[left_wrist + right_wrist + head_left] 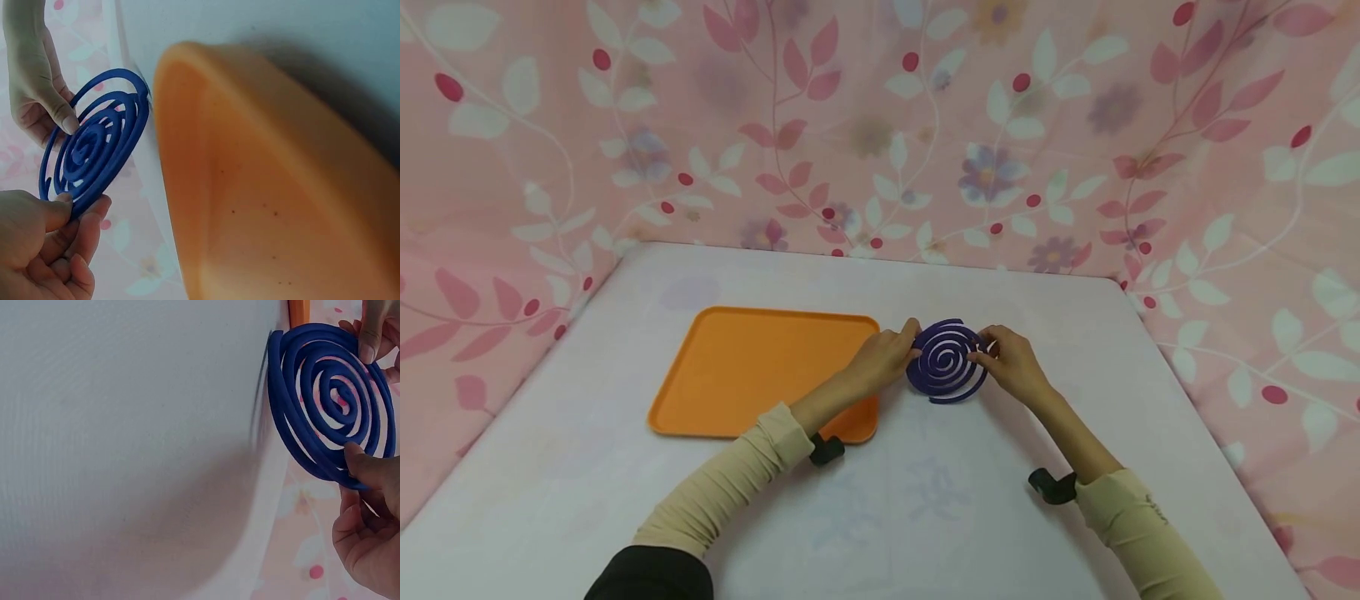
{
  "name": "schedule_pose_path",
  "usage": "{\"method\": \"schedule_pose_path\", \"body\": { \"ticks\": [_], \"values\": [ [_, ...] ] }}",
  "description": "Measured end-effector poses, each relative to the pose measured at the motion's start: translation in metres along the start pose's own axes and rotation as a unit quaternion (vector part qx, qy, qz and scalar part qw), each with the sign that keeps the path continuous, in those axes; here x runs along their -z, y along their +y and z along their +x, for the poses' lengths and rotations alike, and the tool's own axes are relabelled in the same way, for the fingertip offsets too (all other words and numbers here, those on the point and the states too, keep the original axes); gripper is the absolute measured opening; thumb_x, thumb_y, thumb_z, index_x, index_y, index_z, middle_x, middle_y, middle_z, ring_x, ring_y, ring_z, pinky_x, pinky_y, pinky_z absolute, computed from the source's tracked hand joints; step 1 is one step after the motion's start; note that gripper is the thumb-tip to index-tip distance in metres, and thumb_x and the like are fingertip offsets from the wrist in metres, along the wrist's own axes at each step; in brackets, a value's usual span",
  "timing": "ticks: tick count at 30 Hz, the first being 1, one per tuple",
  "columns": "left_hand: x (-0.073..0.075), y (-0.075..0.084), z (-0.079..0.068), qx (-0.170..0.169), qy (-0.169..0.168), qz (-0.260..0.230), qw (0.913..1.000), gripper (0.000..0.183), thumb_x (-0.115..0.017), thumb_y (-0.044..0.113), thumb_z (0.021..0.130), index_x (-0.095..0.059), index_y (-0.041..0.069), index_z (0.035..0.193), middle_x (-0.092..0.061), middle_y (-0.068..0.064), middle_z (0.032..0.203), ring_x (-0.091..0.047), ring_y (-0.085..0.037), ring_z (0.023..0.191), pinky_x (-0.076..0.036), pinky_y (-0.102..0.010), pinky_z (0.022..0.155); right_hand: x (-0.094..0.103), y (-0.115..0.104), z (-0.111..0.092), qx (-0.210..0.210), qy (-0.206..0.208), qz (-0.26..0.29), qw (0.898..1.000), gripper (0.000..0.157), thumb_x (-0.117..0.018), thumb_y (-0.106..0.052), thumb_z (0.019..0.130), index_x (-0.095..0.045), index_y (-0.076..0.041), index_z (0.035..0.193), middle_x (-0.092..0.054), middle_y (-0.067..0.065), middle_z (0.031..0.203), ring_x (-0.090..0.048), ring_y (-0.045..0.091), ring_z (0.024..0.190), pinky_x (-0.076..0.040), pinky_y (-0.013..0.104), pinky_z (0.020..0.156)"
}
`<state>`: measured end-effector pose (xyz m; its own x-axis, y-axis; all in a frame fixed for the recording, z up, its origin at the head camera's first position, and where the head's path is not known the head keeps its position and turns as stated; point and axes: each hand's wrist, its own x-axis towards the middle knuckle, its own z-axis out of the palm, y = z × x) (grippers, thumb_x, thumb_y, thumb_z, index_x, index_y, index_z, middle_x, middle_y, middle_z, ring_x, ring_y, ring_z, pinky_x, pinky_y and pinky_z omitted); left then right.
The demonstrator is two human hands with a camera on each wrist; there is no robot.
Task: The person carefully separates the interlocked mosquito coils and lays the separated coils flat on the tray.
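Observation:
A dark blue spiral mosquito coil (934,385) is held up between both hands, right of the orange tray (760,367). My left hand (883,354) pinches its left edge, the thumb on the near face, as the left wrist view shows on the coil (106,199). At the opposite edge my right hand (1011,360) grips the rim between thumb and fingers. The right wrist view shows the right thumb lying across the outer rings of the coil (294,425). Loose outer ends of the spiral stand a little apart from the inner rings.
The tray lies flat on the white-covered table (925,517), partly under the left forearm. Pink floral cloth (865,125) hangs behind the table and along its sides. A dark wrist camera (827,450) shows at the left wrist and another dark camera (1051,486) at the right.

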<state>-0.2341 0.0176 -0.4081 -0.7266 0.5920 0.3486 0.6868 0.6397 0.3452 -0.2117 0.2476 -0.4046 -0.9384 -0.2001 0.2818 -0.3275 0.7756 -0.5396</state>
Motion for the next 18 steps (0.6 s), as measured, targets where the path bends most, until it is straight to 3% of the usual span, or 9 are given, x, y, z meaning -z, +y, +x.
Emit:
{"method": "schedule_pose_path", "body": {
  "ticks": [8, 14, 18],
  "values": [
    [0.002, 0.002, 0.000, -0.016, 0.002, 0.020, 0.9997, 0.029, -0.058, 0.018, 0.090, -0.043, 0.007, 0.113, -0.066, -0.010, 0.079, -0.064, -0.022, 0.068, -0.051, -0.030, 0.059, 0.000, -0.002, 0.001, 0.002, -0.030, -0.005, 1.000, 0.022, -0.073, -0.014, 0.078, -0.060, -0.003, 0.092, -0.056, 0.006, 0.073, -0.046, 0.015, 0.063, -0.038, 0.023, 0.051],
    [0.007, 0.000, 0.003, -0.059, -0.025, 0.035, 0.9973, 0.050, -0.061, 0.017, 0.088, -0.035, 0.011, 0.132, -0.058, -0.008, 0.063, -0.057, -0.020, 0.055, -0.047, -0.025, 0.051, 0.005, -0.005, 0.001, 0.025, -0.051, -0.016, 0.998, 0.019, -0.072, -0.016, 0.079, -0.059, -0.004, 0.086, -0.054, 0.004, 0.073, -0.046, 0.015, 0.062, -0.039, 0.022, 0.052],
    [0.012, -0.001, 0.005, -0.079, -0.059, 0.010, 0.9951, 0.052, -0.060, 0.019, 0.089, -0.036, 0.011, 0.135, -0.055, -0.004, 0.062, -0.054, -0.015, 0.054, -0.047, -0.020, 0.054, 0.011, -0.010, 0.000, 0.032, -0.062, -0.020, 0.997, 0.019, -0.072, -0.016, 0.079, -0.060, -0.003, 0.088, -0.054, 0.005, 0.073, -0.047, 0.015, 0.064, -0.040, 0.022, 0.052]
  ]
}}
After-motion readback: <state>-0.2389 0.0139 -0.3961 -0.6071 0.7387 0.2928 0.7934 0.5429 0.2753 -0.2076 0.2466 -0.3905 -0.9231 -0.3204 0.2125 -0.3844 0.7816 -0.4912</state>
